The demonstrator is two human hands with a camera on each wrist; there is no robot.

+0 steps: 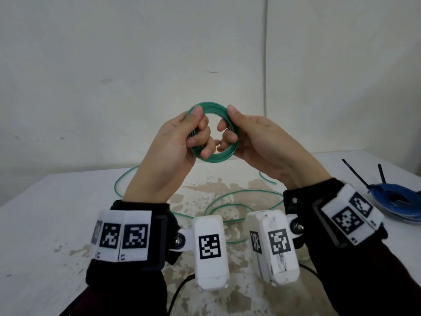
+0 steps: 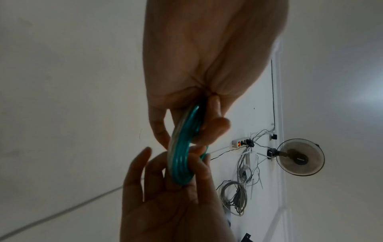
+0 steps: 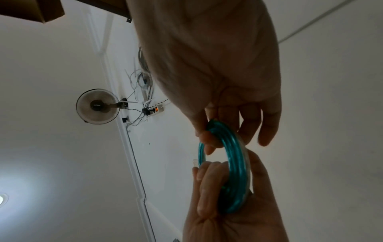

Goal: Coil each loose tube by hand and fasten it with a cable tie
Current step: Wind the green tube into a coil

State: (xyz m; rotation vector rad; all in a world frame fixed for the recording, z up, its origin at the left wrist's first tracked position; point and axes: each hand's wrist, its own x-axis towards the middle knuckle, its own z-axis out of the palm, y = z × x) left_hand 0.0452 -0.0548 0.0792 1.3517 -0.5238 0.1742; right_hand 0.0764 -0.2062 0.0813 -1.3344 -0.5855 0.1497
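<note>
We've got the green coil (image 1: 214, 133) up off the counter (image 1: 45, 213), held at chest height btwn both hands. Left hand (image 1: 173, 151) grips the coil's left side, thumb on the outer face and fingers (image 1: 204, 133) curled through the middle; right hand (image 1: 262, 142) does the same on the right side, its fingers hooked in from the opposite edge. So neither hand is spread wide, both are wrapped on the coil. We judge that's to keep the turns stacked flat: springy tube like this prob wants to unwind, and two opposed grips stop it fanning out. In the wrist views the turns sit side by side, pinched tight.

Not all of the tube is wound yet. The loose green tail (image 1: 227, 201) lies in wide loops on the counter below our wrists, w/ its free end near the right forearm. No tie on the green coil that we can see.

Containers: none in view. At the counter's right edge sits a blue coil (image 1: 401, 201), already bound, w/ black ties (image 1: 355, 174) sticking up from it. Can't tell whether a spare tie lies nearby.
</note>
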